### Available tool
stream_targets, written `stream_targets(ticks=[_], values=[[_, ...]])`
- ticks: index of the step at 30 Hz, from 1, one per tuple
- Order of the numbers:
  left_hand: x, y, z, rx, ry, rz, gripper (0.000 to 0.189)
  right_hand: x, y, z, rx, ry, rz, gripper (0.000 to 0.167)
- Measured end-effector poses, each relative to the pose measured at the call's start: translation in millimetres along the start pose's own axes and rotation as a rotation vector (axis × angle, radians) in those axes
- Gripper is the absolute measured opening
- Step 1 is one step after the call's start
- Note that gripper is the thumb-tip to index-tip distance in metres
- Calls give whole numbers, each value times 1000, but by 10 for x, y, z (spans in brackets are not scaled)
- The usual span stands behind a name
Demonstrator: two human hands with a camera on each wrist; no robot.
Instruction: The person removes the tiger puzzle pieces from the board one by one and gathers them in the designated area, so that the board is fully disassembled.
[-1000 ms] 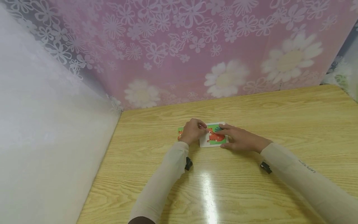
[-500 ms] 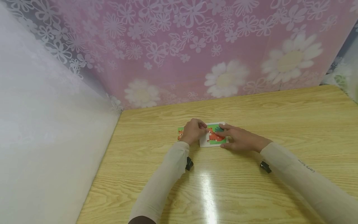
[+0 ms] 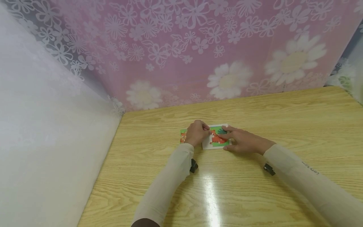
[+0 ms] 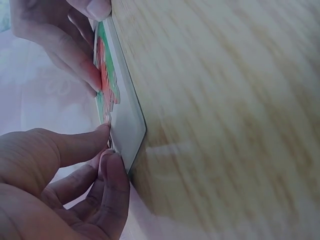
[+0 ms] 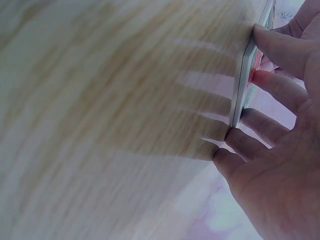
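A small white puzzle board (image 3: 206, 145) lies flat on the table, partly filled with a green and orange tiger picture (image 3: 219, 139). My left hand (image 3: 196, 134) is at its left side. In the left wrist view its thumb and fingers pinch a thin puzzle piece (image 4: 110, 143), mostly hidden, by the picture's edge. My right hand (image 3: 245, 141) holds the board's right side, thumb at the near edge. Its index fingertip presses the picture; other fingers rest along the board edge (image 5: 239, 90). Left of my left hand, a tiger-face puzzle piece (image 3: 182, 136) lies partly covered.
The wood-grain table (image 3: 255, 198) extends around the board on all sides. Behind it hangs a pink flowered curtain (image 3: 175, 69), and a white wall or sheet (image 3: 56, 126) borders the left. Dark wrist cameras (image 3: 193, 165) sit on both sleeves.
My left wrist and forearm have shifted slightly to the right, showing a little more of the tiger-face piece. The right hand and the board have not visibly moved.
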State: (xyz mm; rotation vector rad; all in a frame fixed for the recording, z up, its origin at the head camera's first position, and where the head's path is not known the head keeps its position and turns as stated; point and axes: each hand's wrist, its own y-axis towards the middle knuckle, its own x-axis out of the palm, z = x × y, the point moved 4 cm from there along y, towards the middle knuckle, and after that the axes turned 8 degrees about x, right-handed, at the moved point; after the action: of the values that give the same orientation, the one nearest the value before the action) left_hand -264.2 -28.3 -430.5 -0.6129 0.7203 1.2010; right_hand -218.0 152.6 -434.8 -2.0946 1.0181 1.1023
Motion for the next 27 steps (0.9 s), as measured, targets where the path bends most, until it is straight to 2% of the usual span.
stream_targets(ticks=[20,27], values=[[2,-2,-34,24,5,-12,14,30,11,11,-20,-16,14,57],[-14,8,-31,35,-54,-7,12,8,-7,8,-1,-10,5,56]])
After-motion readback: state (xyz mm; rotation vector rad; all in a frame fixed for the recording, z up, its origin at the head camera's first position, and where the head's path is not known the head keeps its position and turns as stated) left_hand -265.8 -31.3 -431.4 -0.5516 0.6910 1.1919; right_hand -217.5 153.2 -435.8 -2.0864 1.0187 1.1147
